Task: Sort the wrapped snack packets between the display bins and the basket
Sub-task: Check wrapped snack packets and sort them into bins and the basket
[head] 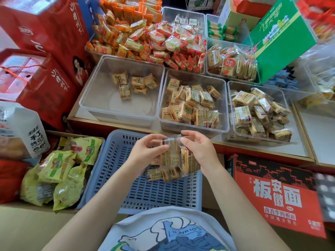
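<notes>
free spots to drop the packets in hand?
Near-left clear bin: bare floor in front of and left of its few packets. Blue basket: open mesh left of and below both hands. Crowded: middle bin, right bin, heaped back bins.

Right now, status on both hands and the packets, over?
Left hand and right hand both gripping wrapped snack packets above the blue basket. More packets in the basket beneath. Near-left bin nearly empty. Nothing blocking.
</notes>
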`<action>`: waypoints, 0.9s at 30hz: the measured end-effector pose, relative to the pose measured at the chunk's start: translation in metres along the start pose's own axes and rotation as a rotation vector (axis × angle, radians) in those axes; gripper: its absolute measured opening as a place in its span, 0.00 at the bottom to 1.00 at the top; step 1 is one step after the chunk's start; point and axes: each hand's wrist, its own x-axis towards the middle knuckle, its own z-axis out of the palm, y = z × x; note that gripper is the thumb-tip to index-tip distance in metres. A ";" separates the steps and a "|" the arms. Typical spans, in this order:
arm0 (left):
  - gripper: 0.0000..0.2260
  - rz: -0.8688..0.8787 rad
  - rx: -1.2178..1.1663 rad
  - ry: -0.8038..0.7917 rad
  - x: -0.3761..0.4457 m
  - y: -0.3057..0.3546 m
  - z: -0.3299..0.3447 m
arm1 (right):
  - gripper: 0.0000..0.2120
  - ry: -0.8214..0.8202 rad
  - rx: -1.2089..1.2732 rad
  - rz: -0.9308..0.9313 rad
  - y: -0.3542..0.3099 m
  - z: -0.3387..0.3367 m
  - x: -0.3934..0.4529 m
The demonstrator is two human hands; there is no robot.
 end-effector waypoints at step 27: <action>0.15 0.139 0.159 0.072 0.011 0.010 0.007 | 0.03 -0.162 -0.089 -0.038 -0.012 -0.006 0.020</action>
